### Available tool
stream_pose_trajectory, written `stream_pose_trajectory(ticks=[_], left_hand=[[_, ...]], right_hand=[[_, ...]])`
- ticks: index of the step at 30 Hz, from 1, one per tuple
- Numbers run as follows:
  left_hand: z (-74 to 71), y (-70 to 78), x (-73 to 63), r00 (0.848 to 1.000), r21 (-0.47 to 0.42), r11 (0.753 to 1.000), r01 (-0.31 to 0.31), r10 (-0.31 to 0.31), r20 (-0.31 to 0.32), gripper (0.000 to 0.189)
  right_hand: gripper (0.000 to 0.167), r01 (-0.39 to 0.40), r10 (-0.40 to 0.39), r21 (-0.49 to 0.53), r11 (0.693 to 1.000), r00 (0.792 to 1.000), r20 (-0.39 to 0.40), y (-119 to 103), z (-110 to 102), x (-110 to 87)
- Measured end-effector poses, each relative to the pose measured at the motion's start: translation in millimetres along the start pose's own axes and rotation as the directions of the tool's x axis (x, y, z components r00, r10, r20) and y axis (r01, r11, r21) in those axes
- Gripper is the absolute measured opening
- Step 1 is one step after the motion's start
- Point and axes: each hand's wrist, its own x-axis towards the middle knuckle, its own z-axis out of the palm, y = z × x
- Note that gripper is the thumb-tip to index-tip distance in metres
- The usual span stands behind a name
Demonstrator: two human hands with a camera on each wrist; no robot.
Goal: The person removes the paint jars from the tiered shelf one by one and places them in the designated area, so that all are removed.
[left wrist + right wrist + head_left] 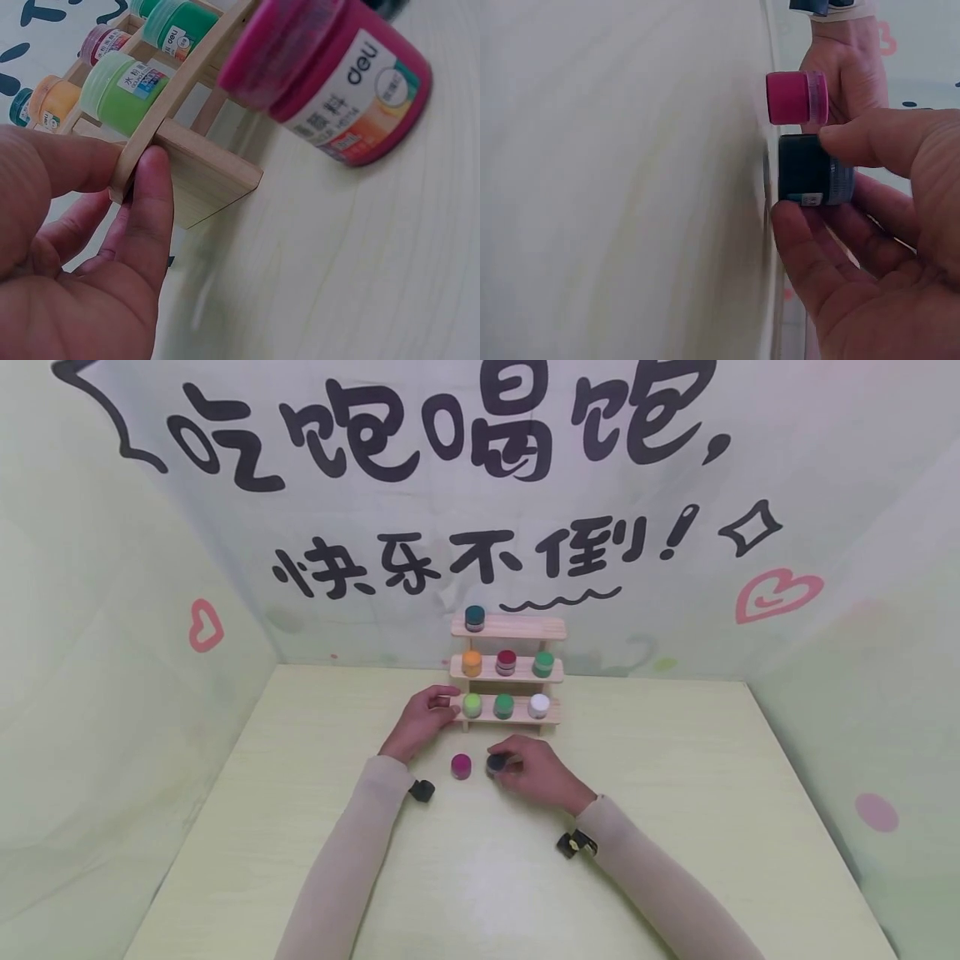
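Note:
My left hand (422, 720) pinches the left end of the lowest shelf of a small wooden three-step rack (210, 154), thumb and fingers on either side of the board. In front of the rack my right hand (538, 770) grips a dark paint jar (802, 169) between thumb and fingers, at or just above the tabletop. A magenta paint jar (461, 767) stands on the table between the hands. On the lowest shelf are a light green jar (472, 705), a green jar (503, 706) and a white-lidded jar (538, 706).
The middle shelf bears an orange jar (471, 662), a dark red jar (506, 662) and another green jar (543, 664). A teal jar (474, 618) sits at the top shelf's left end. Behind the pale table (660, 860) hangs a printed cloth (615, 585).

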Motion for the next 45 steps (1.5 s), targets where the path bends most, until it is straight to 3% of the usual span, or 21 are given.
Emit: stream_pose_trajectory(ticks=[14,24,31,38,45], left_hand=[[-1.3,0.3,-0.7,1.000,0.005,1.000,-0.001,0.001,0.006,0.033],[-0.2,-1.3,0.6,1.000,-0.034,0.999,0.004,-0.004,0.012,0.031],[-0.9,-1.8,1.6,1.000,-0.027,1.000,0.005,-0.004,0.015,0.030],[-0.1,-0.9,-0.2,1.000,0.002,1.000,-0.017,0.017,0.006,0.028],[0.8,0.2,-2.0,1.000,-0.024,0.999,-0.023,0.023,0.008,0.031]], right_hand=[[0.040,-0.006,0.006,-0.038,0.999,1.000,0.023,4.1,1.9,-0.2],[0.044,-0.093,0.093,0.032,0.995,0.996,0.013,-4.4,-7.8,-1.3],[0.043,-0.022,0.024,0.095,0.995,1.000,-0.018,-14.9,-20.1,2.8],[0.041,0.010,-0.005,0.087,0.996,0.998,-0.064,-27.5,-32.9,10.2],[0.033,0.038,-0.025,0.093,0.995,0.990,-0.141,-38.8,-45.3,21.5]])
